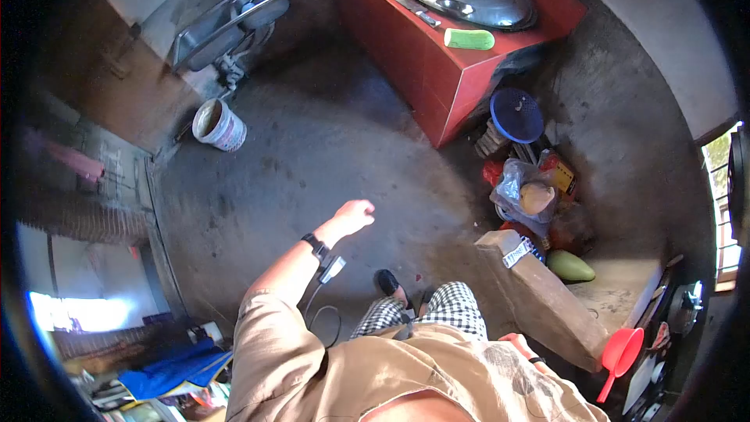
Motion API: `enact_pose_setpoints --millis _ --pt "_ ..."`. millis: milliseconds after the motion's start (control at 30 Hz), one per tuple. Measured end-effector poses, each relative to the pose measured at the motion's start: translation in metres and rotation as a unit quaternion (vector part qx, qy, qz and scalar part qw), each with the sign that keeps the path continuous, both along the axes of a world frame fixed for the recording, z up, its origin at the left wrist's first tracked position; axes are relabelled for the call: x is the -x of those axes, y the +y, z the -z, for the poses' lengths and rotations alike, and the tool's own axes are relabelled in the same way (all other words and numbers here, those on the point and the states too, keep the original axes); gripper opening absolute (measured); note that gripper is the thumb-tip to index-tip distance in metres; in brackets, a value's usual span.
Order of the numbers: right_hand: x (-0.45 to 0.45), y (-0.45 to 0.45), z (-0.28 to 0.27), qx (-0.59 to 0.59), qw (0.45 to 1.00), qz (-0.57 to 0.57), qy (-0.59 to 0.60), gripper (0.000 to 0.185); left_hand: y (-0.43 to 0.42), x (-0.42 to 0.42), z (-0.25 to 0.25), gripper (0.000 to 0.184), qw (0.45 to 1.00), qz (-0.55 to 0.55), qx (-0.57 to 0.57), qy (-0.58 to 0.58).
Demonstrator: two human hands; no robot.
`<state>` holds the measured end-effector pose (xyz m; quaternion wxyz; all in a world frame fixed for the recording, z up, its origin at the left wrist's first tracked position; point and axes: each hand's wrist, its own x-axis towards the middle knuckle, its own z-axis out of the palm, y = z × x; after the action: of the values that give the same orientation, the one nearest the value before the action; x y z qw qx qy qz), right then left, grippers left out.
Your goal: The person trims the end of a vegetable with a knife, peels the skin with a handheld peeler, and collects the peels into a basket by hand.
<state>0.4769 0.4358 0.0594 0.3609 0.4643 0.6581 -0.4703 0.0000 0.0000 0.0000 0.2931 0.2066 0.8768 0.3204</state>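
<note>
Grey floor (289,180) before red counter (406,55). Brown ledge (539,297) this side of counter, close by right hand (516,341) — part hidden, can't tell its grip. Left hand (355,218) well short of counter, fingers curled in, looks empty — seems just standing or walking; grabbing would need fingers opened.

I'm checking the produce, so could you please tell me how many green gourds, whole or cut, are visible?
2: a cut gourd on the red counter, and a rounded gourd beside the low brown ledge. Others may be hidden.
</note>
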Motion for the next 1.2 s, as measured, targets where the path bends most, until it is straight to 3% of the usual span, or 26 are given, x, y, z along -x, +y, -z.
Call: enact_pose_setpoints --millis 67,100,167,233,300,400,433,467,567,700,767,800,833,867,900,933,967,1067,1100,1133,1167,1200 --pt "-0.011 -0.011 -0.045 -0.02 0.997 -0.063 -0.032 0.019 0.037 -0.012 -0.036 0.029 0.997 0.006 -0.064 0.047" --pt "0.126 -0.042 0.04 0.051 0.998 -0.029 0.029 0.019 0.03 0.129 -0.081 0.021 0.999 -0.051 -0.019 0.002" --pt "0.131 -0.009 0.061 0.066 0.998 0.005 -0.021 0.019 0.071 0.158 -0.078 0.017 0.99 -0.031 -0.046 0.13" --pt "0.168 0.028 0.088 0.047 0.997 -0.043 0.046 0.02 0.122 0.202 -0.084 0.022 0.968 -0.055 -0.079 0.232" --pt "0.223 0.042 0.117 0.067 0.997 0.021 0.017 0.019 0.162 0.245 -0.102 0.034 0.95 -0.047 -0.084 0.299" --pt "0.302 0.074 0.191 0.126 0.983 0.089 0.095 0.014 0.234 0.325 -0.127 0.049 0.912 0.024 -0.069 0.404" --pt "0.345 0.081 0.18 0.102 0.989 0.067 0.079 0.013 0.259 0.347 -0.14 0.053 0.897 0.041 -0.054 0.437" --pt "0.377 0.09 0.183 0.092 0.992 0.01 0.09 0.012 0.283 0.368 -0.152 0.058 0.897 0.058 -0.031 0.438" --pt "0.457 0.111 0.204 0.092 0.985 0.107 0.095 0.011 0.356 0.427 -0.161 0.073 0.898 0.119 0.105 0.41" --pt "0.549 0.149 0.215 0.129 0.967 0.185 0.117 0.013 0.415 0.483 -0.132 0.087 0.891 0.164 0.169 0.388" --pt "0.58 0.171 0.247 0.152 0.956 0.22 0.119 0.016 0.428 0.501 -0.127 0.071 0.923 0.141 0.194 0.3" --pt "0.588 0.187 0.247 0.167 0.938 0.242 0.183 0.018 0.428 0.506 -0.125 0.064 0.95 0.122 0.153 0.244" --pt "0.607 0.192 0.254 0.118 0.946 0.27 0.14 0.021 0.422 0.505 -0.126 0.057 0.97 0.1 0.116 0.188" --pt "0.616 0.205 0.279 0.145 0.937 0.263 0.18 0.021 0.417 0.494 -0.141 0.053 0.994 0.05 0.045 0.084" --pt "0.633 0.212 0.285 0.143 0.917 0.327 0.178 0.022 0.408 0.477 -0.157 0.048 0.999 -0.002 -0.023 -0.022" --pt "0.651 0.222 0.284 0.14 0.894 0.389 0.174 0.023 0.391 0.464 -0.164 0.053 0.988 -0.068 -0.019 -0.138" --pt "0.671 0.236 0.291 0.148 0.86 0.454 0.182 0.024 0.367 0.456 -0.164 0.056 0.982 -0.051 -0.038 -0.176" --pt "0.702 0.28 0.325 0.202 0.764 0.562 0.243 0.031 0.285 0.409 -0.159 0.061 0.863 -0.136 -0.053 -0.484" --pt "0.707 0.298 0.364 0.179 0.752 0.59 0.232 0.036 0.26 0.391 -0.146 0.06 0.863 -0.085 -0.018 -0.497" --pt "0.709 0.308 0.407 0.193 0.705 0.632 0.259 0.036 0.23 0.367 -0.127 0.058 0.828 -0.131 0.005 -0.545" --pt "0.717 0.314 0.398 0.187 0.684 0.662 0.242 0.029 0.205 0.348 -0.106 0.057 0.791 -0.175 0.024 -0.586" --pt "0.725 0.321 0.389 0.179 0.662 0.692 0.226 0.022 0.189 0.33 -0.085 0.056 0.808 -0.163 0.07 -0.562"
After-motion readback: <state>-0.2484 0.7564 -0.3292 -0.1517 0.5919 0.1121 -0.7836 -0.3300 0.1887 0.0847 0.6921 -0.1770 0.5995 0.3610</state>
